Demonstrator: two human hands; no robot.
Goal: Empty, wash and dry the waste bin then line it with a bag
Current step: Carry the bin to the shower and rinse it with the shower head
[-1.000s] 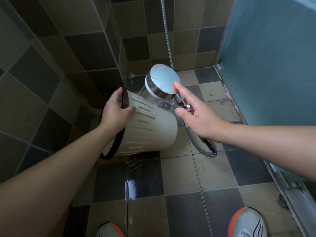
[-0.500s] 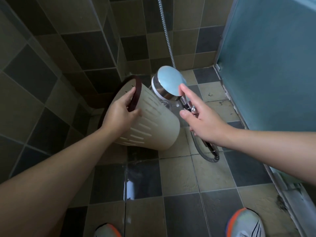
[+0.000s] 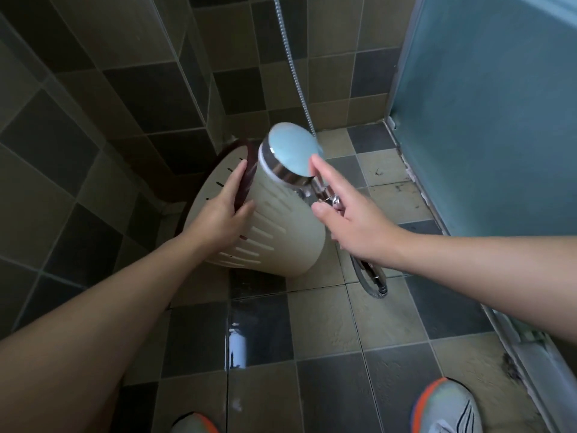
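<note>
The left hand (image 3: 218,214) covers part of the dark red rim and slotted side of the cream plastic waste bin (image 3: 281,232), and its fingertips go out of sight inside the mouth. Whether the bin's lower edge rests on the tiled floor (image 3: 327,323) cannot be told. The right hand (image 3: 356,226) hides the handle of the round chrome shower head (image 3: 292,153); its grip on that handle is not visible. The ribbed metal hose (image 3: 293,67) leaves the top edge. Two grey and orange shoes (image 3: 446,407) are cut by the bottom edge.
</note>
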